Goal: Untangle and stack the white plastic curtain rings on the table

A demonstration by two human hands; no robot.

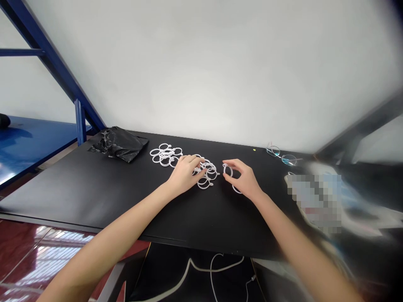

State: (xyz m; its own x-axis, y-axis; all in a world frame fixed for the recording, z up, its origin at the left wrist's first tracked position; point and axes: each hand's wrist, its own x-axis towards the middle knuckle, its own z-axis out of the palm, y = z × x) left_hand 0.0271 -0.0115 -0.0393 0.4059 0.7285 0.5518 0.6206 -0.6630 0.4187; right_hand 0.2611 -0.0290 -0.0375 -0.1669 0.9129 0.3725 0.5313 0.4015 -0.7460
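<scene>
A loose cluster of thin white rings [205, 183], each with a small knob, lies on the black table. My left hand [185, 174] is over this cluster, fingers curled and thumb close to the index finger, with rings at the fingertips. Its palm and fingers hide part of the heap. To the right of the cluster, my right hand [244, 178] pinches a white ring [228, 170] between thumb and fingers, held upright. Another white ring [236, 189] shows partly beneath that hand. Beyond my left hand lies a second group of white rings [164, 155].
A crumpled black plastic bag [121, 144] lies at the back left. Round eyeglasses [281, 156] rest near the wall, by a small yellow-green bit [254, 149]. A blurred clear plastic package [315, 205] is at the right. White cables [189, 268] hang below the table's front edge.
</scene>
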